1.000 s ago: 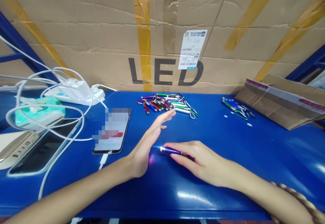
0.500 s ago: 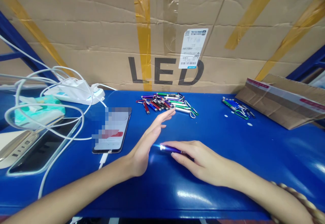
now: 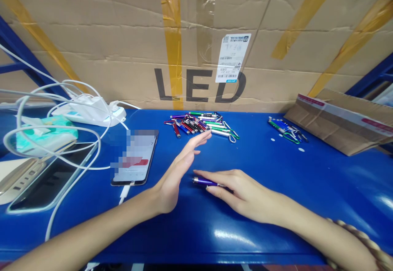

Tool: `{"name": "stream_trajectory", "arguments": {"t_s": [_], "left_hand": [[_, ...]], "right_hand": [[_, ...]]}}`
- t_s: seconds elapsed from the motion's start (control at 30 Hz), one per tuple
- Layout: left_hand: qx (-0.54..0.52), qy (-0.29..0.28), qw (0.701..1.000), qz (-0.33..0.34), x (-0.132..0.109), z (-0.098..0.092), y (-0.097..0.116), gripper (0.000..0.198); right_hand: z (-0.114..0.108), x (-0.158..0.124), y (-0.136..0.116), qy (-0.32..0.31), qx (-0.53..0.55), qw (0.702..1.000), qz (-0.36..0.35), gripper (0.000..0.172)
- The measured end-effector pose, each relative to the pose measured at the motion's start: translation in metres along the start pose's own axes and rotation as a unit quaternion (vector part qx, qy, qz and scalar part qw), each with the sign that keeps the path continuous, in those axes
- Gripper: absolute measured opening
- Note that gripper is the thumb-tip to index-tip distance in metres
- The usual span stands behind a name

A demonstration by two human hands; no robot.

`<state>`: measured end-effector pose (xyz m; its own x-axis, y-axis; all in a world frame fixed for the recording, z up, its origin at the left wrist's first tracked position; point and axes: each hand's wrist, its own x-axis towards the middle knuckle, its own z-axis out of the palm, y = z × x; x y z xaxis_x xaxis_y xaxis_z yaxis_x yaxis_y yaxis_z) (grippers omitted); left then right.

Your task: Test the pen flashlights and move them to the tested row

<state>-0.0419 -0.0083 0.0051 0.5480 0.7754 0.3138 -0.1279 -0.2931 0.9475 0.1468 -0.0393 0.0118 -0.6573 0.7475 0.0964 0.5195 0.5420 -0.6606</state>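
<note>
Between the thumb and fingers of my right hand (image 3: 245,195) is a small purple flashlight (image 3: 204,181), its silver head pointing left and unlit. My left hand (image 3: 179,170) stands on edge just left of the flashlight's head, fingers stretched out and palm turned toward it, holding nothing. A gap separates the palm from the flashlight. Beyond my left fingertips lies a pile of small keychain flashlights (image 3: 196,124) in red, black, purple, green and silver, some with carabiner clips. The back end of the held flashlight is hidden in my right hand.
Left of my hands are a lit phone (image 3: 136,158) on a charging cable, a dark phone (image 3: 52,181), a tissue pack (image 3: 46,134) and a white power strip (image 3: 89,113). On the right, more flashlights (image 3: 287,129) lie beside an open cardboard box (image 3: 334,127). A large carton (image 3: 129,50) stands behind the blue table (image 3: 276,160).
The light at the flashlight's head, shining toward my left palm before, is off now. Both hands have kept almost the same position.
</note>
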Motion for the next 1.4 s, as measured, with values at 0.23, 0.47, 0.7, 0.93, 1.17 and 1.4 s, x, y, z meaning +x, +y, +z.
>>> {"name": "stream_trajectory", "arguments": {"t_s": [0.23, 0.47, 0.7, 0.93, 1.17, 1.4], "left_hand": [[-0.002, -0.002, 1.0, 0.002, -0.0004, -0.0007, 0.0002, 0.053], [-0.003, -0.002, 1.0, -0.003, 0.0, -0.0004, 0.0007, 0.053], [0.002, -0.005, 1.0, -0.002, -0.0009, -0.0004, 0.0007, 0.052], [-0.002, 0.0, 1.0, -0.006, -0.001, -0.0007, 0.0017, 0.053], [-0.001, 0.001, 1.0, -0.011, -0.0005, -0.0001, 0.0011, 0.052], [-0.005, 0.001, 1.0, -0.011, 0.0006, -0.0006, 0.002, 0.053]], "right_hand": [[0.0013, 0.001, 0.0, 0.01, -0.004, 1.0, -0.004, 0.04], [0.0034, 0.0012, 0.0015, 0.023, -0.017, 1.0, -0.01, 0.036], [0.0014, 0.0002, 0.0001, 0.034, -0.03, 0.999, -0.001, 0.034], [0.003, -0.0004, -0.0002, 0.033, -0.028, 0.999, -0.008, 0.033], [0.0037, -0.0001, -0.0005, 0.035, -0.016, 0.999, -0.018, 0.034], [0.0027, -0.0013, -0.0018, 0.042, -0.039, 0.998, -0.021, 0.04]]}}
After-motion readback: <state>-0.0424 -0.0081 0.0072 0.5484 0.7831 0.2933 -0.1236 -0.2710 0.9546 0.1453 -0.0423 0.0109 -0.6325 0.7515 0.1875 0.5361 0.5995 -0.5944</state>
